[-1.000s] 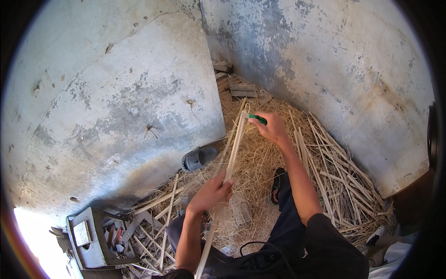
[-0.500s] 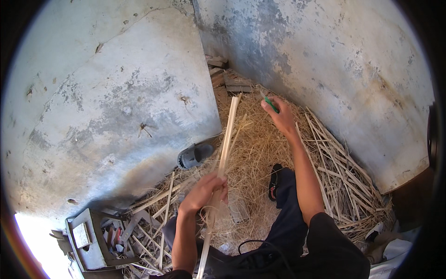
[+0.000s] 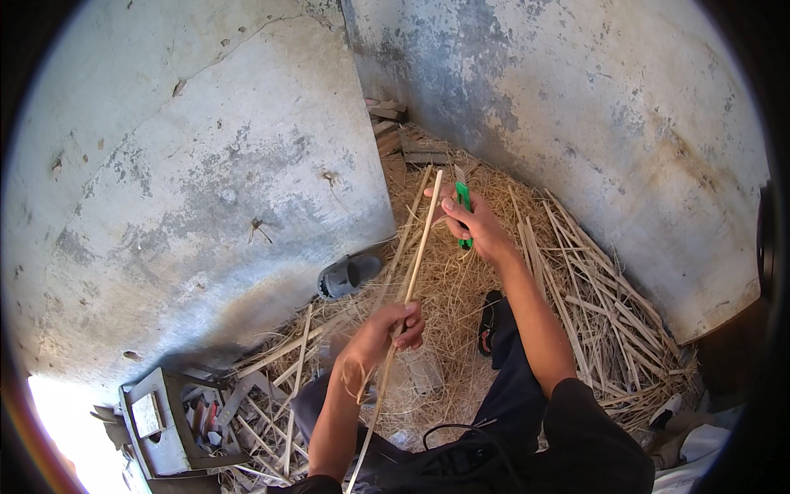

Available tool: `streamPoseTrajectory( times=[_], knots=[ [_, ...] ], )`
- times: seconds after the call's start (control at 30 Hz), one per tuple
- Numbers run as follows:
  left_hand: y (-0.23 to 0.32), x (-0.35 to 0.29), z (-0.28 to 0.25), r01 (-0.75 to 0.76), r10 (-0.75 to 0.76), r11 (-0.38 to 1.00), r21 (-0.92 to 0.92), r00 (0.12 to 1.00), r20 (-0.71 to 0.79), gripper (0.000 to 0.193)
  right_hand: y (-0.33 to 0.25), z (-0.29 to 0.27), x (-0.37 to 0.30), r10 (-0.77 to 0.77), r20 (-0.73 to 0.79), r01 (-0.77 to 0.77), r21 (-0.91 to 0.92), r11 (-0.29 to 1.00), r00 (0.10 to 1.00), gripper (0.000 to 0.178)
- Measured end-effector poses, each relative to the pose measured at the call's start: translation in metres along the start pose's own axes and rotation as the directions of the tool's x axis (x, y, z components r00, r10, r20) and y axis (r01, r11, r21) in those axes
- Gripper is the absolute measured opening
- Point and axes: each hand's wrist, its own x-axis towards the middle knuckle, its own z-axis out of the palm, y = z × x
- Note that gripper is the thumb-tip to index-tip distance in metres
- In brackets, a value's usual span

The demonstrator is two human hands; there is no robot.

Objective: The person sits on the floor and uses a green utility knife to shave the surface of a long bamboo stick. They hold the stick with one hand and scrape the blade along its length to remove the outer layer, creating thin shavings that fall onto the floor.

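My left hand (image 3: pixel 383 336) is closed around a long, thin, pale strip of split bamboo or wood (image 3: pixel 423 247), which slants from the lower edge up toward the far corner. A curl of shaving hangs by that wrist. My right hand (image 3: pixel 479 229) grips a green utility knife (image 3: pixel 463 198) with its blade out, pointing away from me. Its fingers are close beside the far end of the strip; whether they touch it, I cannot tell. Loose shavings (image 3: pixel 461 280) cover the floor beneath both hands.
A pile of split strips (image 3: pixel 613 305) lies along the right wall. A grey clog (image 3: pixel 349 275) rests by the left wall, and a worn box-like frame with scraps (image 3: pixel 156 428) stands at lower left. Wooden blocks (image 3: pixel 424 155) fill the far corner. My foot in a dark sandal (image 3: pixel 489 321) is between.
The strip has turned, showing a narrower side, and its far end has shifted right. My right hand has come down and left toward it, with the knife now more upright.
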Motion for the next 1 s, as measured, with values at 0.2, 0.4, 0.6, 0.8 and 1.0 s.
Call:
streamPoseTrajectory(
  times=[0.2,0.4,0.6,0.8,1.0],
  knots=[
    [-0.002,0.000,0.001,-0.010,0.011,1.000,-0.014,1.000,0.014,0.036,0.002,0.007,0.000,0.031,-0.036,-0.033,-0.048,0.998,0.999,0.039],
    [0.003,-0.002,0.008,0.007,-0.004,0.998,0.066,0.999,-0.037,0.036,0.005,0.009,-0.002,0.002,-0.023,-0.002,0.010,1.000,1.000,0.035],
    [0.012,-0.009,0.019,0.055,0.017,0.950,0.307,0.973,-0.228,0.037,-0.001,0.019,-0.002,-0.043,-0.134,0.036,-0.057,0.998,0.990,0.033],
    [0.026,-0.031,-0.001,0.208,-0.219,0.616,0.760,0.972,-0.088,0.045,0.003,-0.005,0.003,-0.054,-0.251,0.016,-0.152,0.988,0.966,0.041],
    [0.006,-0.030,-0.021,0.171,-0.102,0.655,0.736,0.985,-0.138,0.051,-0.001,0.004,0.004,-0.031,-0.272,-0.016,-0.167,0.986,0.962,0.049]
  ],
)
